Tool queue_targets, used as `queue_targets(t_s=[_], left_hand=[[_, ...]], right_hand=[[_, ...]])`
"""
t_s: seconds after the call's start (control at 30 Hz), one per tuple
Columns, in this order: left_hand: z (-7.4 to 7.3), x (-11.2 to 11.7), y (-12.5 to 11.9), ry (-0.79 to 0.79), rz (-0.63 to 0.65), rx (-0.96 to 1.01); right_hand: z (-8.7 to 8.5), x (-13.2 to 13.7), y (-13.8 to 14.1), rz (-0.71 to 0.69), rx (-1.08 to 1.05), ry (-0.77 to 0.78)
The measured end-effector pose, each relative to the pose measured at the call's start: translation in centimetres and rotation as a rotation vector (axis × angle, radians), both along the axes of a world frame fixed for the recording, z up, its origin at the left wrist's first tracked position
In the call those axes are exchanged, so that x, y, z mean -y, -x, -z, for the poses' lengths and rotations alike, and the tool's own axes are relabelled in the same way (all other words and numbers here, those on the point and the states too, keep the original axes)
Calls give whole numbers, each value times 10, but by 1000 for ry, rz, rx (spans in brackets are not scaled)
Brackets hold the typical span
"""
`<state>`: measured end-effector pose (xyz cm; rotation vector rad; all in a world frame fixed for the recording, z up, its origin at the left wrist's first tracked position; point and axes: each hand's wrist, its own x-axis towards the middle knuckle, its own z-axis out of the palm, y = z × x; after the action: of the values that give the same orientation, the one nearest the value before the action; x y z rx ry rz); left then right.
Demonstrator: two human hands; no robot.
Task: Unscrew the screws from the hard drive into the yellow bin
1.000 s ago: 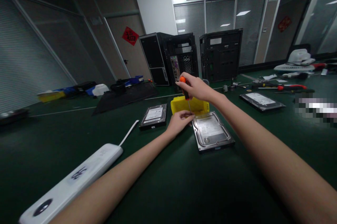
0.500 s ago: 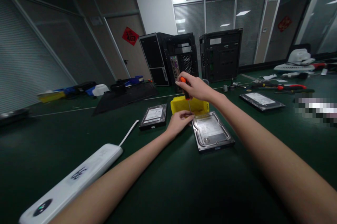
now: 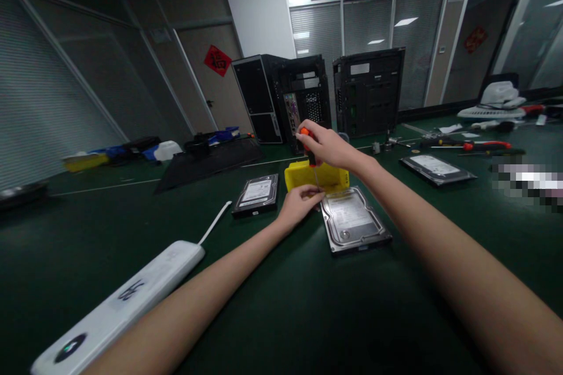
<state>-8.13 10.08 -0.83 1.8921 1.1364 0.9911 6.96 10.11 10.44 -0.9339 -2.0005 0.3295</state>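
Note:
My right hand (image 3: 328, 146) is closed round the orange and black handle of a screwdriver (image 3: 308, 143) that stands upright, its thin shaft pointing down at the far left corner of a silver hard drive (image 3: 354, 221) lying flat on the green table. My left hand (image 3: 300, 203) pinches the lower end of the shaft at that corner. A yellow tray (image 3: 336, 178) sits just behind the drive, partly hidden by both hands.
A second hard drive (image 3: 257, 193) lies to the left, a third (image 3: 436, 168) at the right. A white power strip (image 3: 118, 304) lies near my left forearm. Two black computer cases (image 3: 368, 90) stand at the back. Pliers and small tools (image 3: 484, 145) lie far right.
My right hand has turned slightly on the screwdriver handle, so the orange tip shows differently. The left hand and the drive have stayed put.

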Motion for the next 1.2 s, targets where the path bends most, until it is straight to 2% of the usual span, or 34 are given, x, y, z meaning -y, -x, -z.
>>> queue_targets(t_s=[0.4, 0.63, 0.97, 1.2], left_hand=[[-3, 2, -1, 7, -15, -19], [-2, 2, 0, 2, -7, -15], [2, -1, 1, -18, -4, -26], [-1, 1, 1, -9, -9, -33]], right_hand=[[-1, -1, 0, -11, 17, -5], [0, -3, -1, 52, 30, -105], [2, -3, -2, 69, 45, -74], [0, -1, 0, 36, 54, -36]])
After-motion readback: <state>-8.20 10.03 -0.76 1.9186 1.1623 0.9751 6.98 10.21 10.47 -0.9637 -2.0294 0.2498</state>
